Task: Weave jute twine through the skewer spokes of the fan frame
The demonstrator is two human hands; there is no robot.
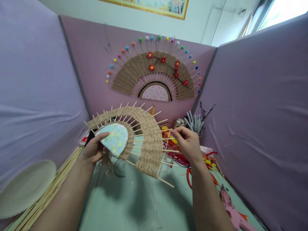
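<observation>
My left hand grips a half-round woven fan by its pale blue, yellow-flowered centre piece, thumb on top. Thin wooden sticks radiate from the centre and poke out past the wide band of woven tan cord. At the fan's right edge, my right hand is closed in a pinch on a strand of cord, which runs down along the stick ends to the lower corner. The fan is held tilted above the table. Loose cord dangles beneath my left hand.
A finished fan with red flowers and coloured pompoms hangs on the pink back panel. Left lie a paper plate and wooden sticks. Pink pliers, red-handled scissors, coloured pipe cleaners and glue sticks are at right.
</observation>
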